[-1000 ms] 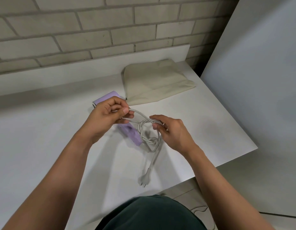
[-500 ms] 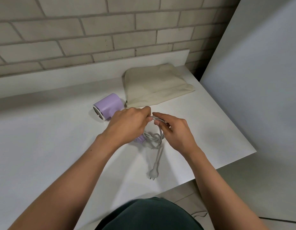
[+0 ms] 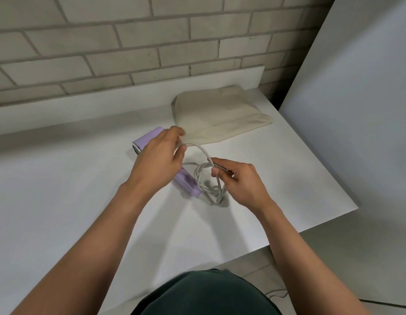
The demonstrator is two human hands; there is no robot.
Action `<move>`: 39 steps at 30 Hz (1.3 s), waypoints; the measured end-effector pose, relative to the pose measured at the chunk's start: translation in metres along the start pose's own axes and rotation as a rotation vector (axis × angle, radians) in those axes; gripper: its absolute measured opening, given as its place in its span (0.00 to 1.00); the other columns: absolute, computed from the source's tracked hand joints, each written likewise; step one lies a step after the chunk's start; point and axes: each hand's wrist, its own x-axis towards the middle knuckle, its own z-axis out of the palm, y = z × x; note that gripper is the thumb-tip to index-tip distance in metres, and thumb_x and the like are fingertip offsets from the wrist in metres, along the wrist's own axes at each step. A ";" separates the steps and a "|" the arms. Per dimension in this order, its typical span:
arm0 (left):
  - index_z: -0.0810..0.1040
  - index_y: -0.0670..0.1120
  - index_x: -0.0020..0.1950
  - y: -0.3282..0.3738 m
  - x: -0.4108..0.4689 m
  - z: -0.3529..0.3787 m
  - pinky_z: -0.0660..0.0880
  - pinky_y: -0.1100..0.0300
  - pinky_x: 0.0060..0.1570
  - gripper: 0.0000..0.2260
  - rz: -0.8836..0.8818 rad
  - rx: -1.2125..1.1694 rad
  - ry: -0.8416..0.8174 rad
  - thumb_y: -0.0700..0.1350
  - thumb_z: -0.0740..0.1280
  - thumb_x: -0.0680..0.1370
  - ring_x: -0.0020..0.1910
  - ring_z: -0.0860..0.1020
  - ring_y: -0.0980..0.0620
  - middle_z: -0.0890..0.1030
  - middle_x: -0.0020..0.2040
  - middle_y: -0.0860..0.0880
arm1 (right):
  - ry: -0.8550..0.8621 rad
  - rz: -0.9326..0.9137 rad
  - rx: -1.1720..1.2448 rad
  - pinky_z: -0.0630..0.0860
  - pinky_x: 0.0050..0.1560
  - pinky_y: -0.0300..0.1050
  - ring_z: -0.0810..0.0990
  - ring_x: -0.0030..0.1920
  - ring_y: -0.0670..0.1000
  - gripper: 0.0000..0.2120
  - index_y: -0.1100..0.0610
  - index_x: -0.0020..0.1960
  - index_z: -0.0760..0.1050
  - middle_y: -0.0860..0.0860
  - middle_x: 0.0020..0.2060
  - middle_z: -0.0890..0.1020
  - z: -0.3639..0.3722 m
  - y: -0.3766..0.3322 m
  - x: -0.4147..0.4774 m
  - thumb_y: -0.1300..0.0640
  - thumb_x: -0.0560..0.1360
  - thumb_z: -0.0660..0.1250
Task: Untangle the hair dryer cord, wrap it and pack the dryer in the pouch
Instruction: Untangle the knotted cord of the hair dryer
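Left hand (image 3: 159, 161) fingers have drawn a pinched cord (image 3: 214, 193) loop from the knot that right hand (image 3: 240, 183) pinches beside the dryer (image 3: 188, 183), so untangling is underway.

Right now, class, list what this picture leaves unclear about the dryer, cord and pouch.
Middle of the dryer: head view, covered by the left hand.
Plug of the cord: head view, nowhere visible, perhaps behind the right hand.
Tangle in the cord: head view, overlapping strands too fine to trace.
Left fingers: head view, motion-blurred.
Near corner of the pouch: head view, behind the left fingers.
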 end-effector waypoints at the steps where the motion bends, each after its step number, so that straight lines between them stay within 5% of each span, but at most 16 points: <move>1: 0.74 0.51 0.70 0.002 0.001 0.000 0.78 0.49 0.55 0.15 0.077 0.043 -0.014 0.47 0.64 0.83 0.61 0.78 0.47 0.80 0.63 0.51 | -0.006 -0.007 0.004 0.71 0.39 0.41 0.73 0.37 0.53 0.12 0.43 0.60 0.83 0.49 0.39 0.82 0.000 -0.001 0.000 0.56 0.83 0.65; 4: 0.77 0.54 0.71 0.010 0.005 0.003 0.77 0.47 0.56 0.16 0.307 0.190 -0.159 0.49 0.66 0.83 0.61 0.77 0.46 0.80 0.62 0.51 | -0.017 -0.023 0.010 0.69 0.37 0.37 0.73 0.36 0.51 0.14 0.41 0.61 0.82 0.44 0.40 0.82 -0.001 -0.003 0.002 0.57 0.83 0.66; 7: 0.80 0.58 0.65 0.014 0.007 0.008 0.74 0.54 0.46 0.12 0.298 0.308 -0.235 0.55 0.61 0.85 0.57 0.78 0.49 0.82 0.55 0.55 | -0.001 -0.014 0.035 0.69 0.35 0.34 0.75 0.35 0.50 0.15 0.40 0.63 0.82 0.40 0.41 0.84 -0.002 -0.004 0.002 0.58 0.83 0.66; 9: 0.81 0.58 0.60 0.014 0.006 0.011 0.69 0.56 0.41 0.13 0.291 0.334 -0.185 0.57 0.59 0.85 0.54 0.79 0.50 0.83 0.51 0.56 | 0.014 -0.021 0.045 0.74 0.40 0.40 0.80 0.40 0.53 0.15 0.37 0.62 0.81 0.42 0.44 0.86 -0.003 -0.003 0.002 0.55 0.83 0.67; 12: 0.82 0.55 0.55 0.012 0.002 0.012 0.74 0.54 0.39 0.14 0.243 0.183 -0.021 0.58 0.59 0.84 0.48 0.81 0.48 0.84 0.45 0.56 | 0.031 0.000 0.044 0.77 0.48 0.47 0.82 0.44 0.56 0.13 0.31 0.59 0.79 0.51 0.47 0.87 -0.005 0.002 0.004 0.51 0.82 0.68; 16: 0.84 0.54 0.53 0.014 0.003 0.006 0.80 0.50 0.45 0.12 0.098 -0.104 0.121 0.56 0.62 0.83 0.43 0.83 0.53 0.80 0.36 0.61 | 0.043 0.040 0.046 0.77 0.47 0.47 0.82 0.43 0.57 0.11 0.34 0.58 0.80 0.48 0.42 0.87 -0.005 0.008 0.005 0.51 0.81 0.69; 22: 0.83 0.51 0.59 0.013 0.008 -0.002 0.79 0.50 0.50 0.10 0.086 -0.107 0.073 0.51 0.64 0.84 0.44 0.79 0.56 0.81 0.45 0.60 | 0.060 0.041 0.028 0.78 0.50 0.48 0.82 0.45 0.53 0.10 0.39 0.60 0.83 0.45 0.44 0.87 -0.004 0.005 0.008 0.52 0.82 0.68; 27: 0.79 0.55 0.67 0.020 0.008 -0.002 0.75 0.57 0.44 0.16 0.199 -0.055 -0.010 0.59 0.66 0.82 0.37 0.75 0.64 0.79 0.46 0.59 | 0.054 0.059 0.052 0.79 0.53 0.48 0.84 0.48 0.48 0.11 0.38 0.60 0.82 0.42 0.46 0.87 -0.007 0.002 0.005 0.51 0.82 0.68; 31: 0.85 0.50 0.56 0.022 0.011 0.003 0.70 0.67 0.42 0.08 0.172 -0.162 0.002 0.50 0.69 0.82 0.39 0.74 0.71 0.81 0.43 0.58 | 0.041 0.031 0.041 0.80 0.53 0.47 0.84 0.49 0.48 0.14 0.31 0.60 0.78 0.39 0.48 0.86 -0.009 0.002 0.001 0.51 0.82 0.68; 34: 0.86 0.50 0.51 0.021 0.011 -0.001 0.66 0.75 0.43 0.04 0.128 -0.235 -0.012 0.46 0.71 0.81 0.44 0.76 0.67 0.80 0.42 0.58 | 0.047 0.087 0.174 0.79 0.53 0.40 0.85 0.50 0.41 0.12 0.40 0.64 0.82 0.37 0.49 0.87 -0.012 0.007 0.001 0.52 0.82 0.68; 39: 0.85 0.50 0.48 0.011 0.011 -0.016 0.69 0.63 0.45 0.03 0.065 -0.395 0.047 0.45 0.72 0.80 0.39 0.72 0.56 0.77 0.41 0.47 | 0.100 0.134 0.274 0.76 0.67 0.45 0.81 0.61 0.37 0.12 0.45 0.64 0.83 0.36 0.56 0.85 -0.010 0.014 0.001 0.52 0.82 0.69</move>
